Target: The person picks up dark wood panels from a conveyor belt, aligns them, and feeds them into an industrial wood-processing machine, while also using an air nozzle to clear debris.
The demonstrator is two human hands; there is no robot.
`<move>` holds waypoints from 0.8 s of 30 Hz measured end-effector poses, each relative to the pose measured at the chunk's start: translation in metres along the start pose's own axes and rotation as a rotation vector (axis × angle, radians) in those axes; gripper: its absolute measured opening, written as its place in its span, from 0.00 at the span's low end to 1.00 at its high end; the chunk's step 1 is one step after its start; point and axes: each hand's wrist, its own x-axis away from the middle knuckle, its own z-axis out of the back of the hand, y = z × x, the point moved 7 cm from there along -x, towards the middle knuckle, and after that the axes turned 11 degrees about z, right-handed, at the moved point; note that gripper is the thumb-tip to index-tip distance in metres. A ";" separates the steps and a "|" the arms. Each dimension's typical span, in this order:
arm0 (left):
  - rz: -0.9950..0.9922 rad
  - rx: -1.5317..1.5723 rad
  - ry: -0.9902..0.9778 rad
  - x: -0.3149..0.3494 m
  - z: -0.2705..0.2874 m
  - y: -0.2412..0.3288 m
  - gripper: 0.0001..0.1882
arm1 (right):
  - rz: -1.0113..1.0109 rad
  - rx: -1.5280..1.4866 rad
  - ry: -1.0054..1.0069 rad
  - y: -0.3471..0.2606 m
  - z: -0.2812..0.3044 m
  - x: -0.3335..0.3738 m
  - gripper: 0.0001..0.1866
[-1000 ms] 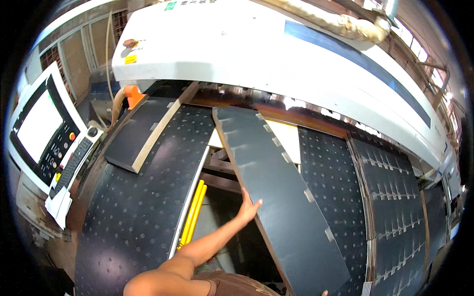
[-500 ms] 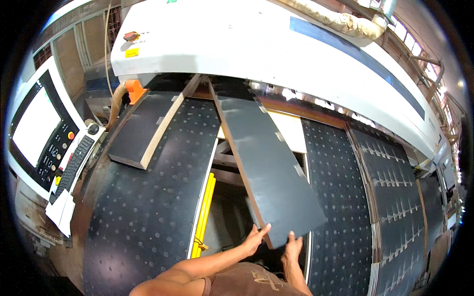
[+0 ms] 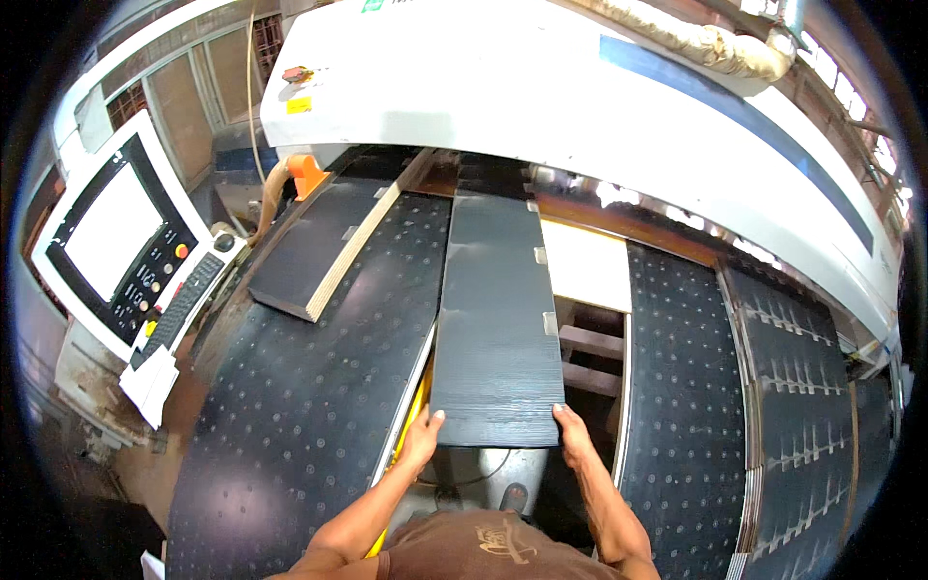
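- Since half a second ago, the near end of the dark panel (image 3: 498,319) has swung to the left, so it now points straight to the brown shirt (image 3: 454,541) of the person; the right hand (image 3: 574,440) has gone from its near edge to its right edge.
- One panel is held, between two dotted black surfaces: the left surface (image 3: 290,425) and the right surface (image 3: 681,387). One white machine (image 3: 503,97) stands across beyond the panel and covers its far end.
- Two hands are on the panel: the left hand (image 3: 420,440) pinches its left edge close to the near corner, and the right hand pinches the opposite edge likewise. Both thumbs (image 3: 438,418) are on top; the other fingers are mostly hidden.
- Three pale tabs (image 3: 550,323) are along the panel's right edge.
- One stack of dark boards (image 3: 324,246) rests left of the panel, on the left surface; a second stack (image 3: 802,425) is well to its right. I cannot count their boards.
- One pale yellow board (image 3: 590,266) is just right of the panel.
- Far left of the panel stands one console (image 3: 172,184) with one screen (image 3: 116,232), one keyboard (image 3: 188,295) and one mouse (image 3: 224,242).
- In the room, one wrapped hose (image 3: 715,46) runs high beyond the panel; two feet (image 3: 514,496) show below its near end.
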 end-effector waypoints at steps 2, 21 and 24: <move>-0.105 -0.154 0.246 0.002 0.034 -0.005 0.29 | -0.015 0.059 -0.022 0.026 -0.016 0.003 0.31; 0.137 0.415 0.754 -0.028 0.173 -0.020 0.43 | 0.367 0.554 -0.008 -0.061 -0.067 -0.418 0.49; 0.078 0.508 0.838 0.027 0.148 -0.011 0.38 | 0.259 0.331 -0.141 -0.068 -0.151 -0.465 0.51</move>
